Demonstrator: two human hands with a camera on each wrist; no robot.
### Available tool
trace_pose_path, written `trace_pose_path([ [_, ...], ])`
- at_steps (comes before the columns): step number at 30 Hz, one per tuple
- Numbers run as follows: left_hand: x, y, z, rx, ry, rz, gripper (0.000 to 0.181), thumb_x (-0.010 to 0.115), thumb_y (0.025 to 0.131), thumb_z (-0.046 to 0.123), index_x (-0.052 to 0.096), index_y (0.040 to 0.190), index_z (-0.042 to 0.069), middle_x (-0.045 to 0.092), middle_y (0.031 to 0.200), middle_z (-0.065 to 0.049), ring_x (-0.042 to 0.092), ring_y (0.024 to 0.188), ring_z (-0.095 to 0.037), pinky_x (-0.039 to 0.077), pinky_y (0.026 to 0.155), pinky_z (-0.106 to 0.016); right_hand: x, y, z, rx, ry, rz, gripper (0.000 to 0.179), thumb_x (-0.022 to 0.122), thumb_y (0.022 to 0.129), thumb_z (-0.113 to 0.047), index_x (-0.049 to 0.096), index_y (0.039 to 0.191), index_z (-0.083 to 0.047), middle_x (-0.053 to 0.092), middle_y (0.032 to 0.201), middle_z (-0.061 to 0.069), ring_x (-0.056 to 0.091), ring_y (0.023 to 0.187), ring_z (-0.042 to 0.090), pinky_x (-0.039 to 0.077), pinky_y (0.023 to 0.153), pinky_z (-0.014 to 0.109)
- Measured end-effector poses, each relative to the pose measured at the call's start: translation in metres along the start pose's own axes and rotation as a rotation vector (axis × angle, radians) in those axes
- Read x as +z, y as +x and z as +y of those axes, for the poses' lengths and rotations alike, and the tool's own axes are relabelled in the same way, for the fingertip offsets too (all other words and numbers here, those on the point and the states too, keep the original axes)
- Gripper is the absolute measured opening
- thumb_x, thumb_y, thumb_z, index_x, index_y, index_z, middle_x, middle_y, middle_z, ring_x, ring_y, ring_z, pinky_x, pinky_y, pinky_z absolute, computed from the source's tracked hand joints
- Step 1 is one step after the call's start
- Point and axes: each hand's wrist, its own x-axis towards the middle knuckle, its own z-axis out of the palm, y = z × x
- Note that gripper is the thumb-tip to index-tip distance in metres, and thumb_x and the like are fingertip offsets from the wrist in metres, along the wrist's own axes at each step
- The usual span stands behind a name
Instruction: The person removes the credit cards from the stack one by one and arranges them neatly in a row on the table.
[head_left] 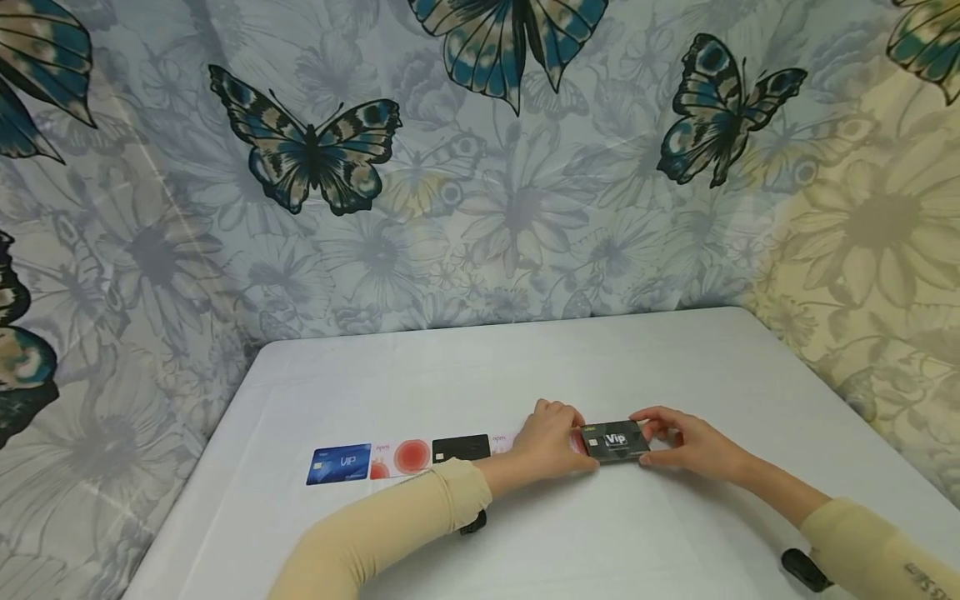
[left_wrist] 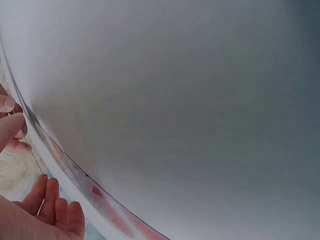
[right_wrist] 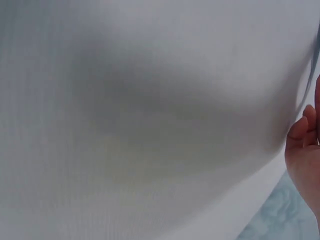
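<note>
A black card with "Vip" lettering (head_left: 616,442) is held between both hands, close over the table. My left hand (head_left: 546,437) pinches its left edge, thumb at the near corner and fingers at the far one. At the right edge, my right hand (head_left: 686,443) grips it between thumb and fingers. To the left runs a row of flat cards: a blue VIP card (head_left: 339,464), a pink-and-red card (head_left: 401,457), a black card (head_left: 461,447) and another pink card (head_left: 500,442), partly covered by my left hand. The left wrist view shows the held card edge-on.
The white table (head_left: 450,375) has a rounded far edge, with a butterfly-and-flower patterned cloth (head_left: 517,208) hanging behind and beside it. Both sleeves are pale yellow; a black wrist device (head_left: 806,570) shows at the right cuff.
</note>
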Motion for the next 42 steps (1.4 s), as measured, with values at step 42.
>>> trace_pose_path([
  [42, 0.017, 0.02, 0.023, -0.077, 0.003, -0.052, 0.052, 0.083, 0.071, 0.045, 0.064, 0.111, 0.019, 0.054, 0.103, 0.006, 0.04, 0.096, -0.01, 0.034, 0.08, -0.018, -0.03, -0.002, 0.016, -0.002, -0.01, -0.12, 0.049, 0.076, 0.083, -0.011, 0.055, 0.124, 0.006, 0.056, 0.089, 0.009, 0.044, 0.078, 0.02, 0.033, 0.066, 0.027],
])
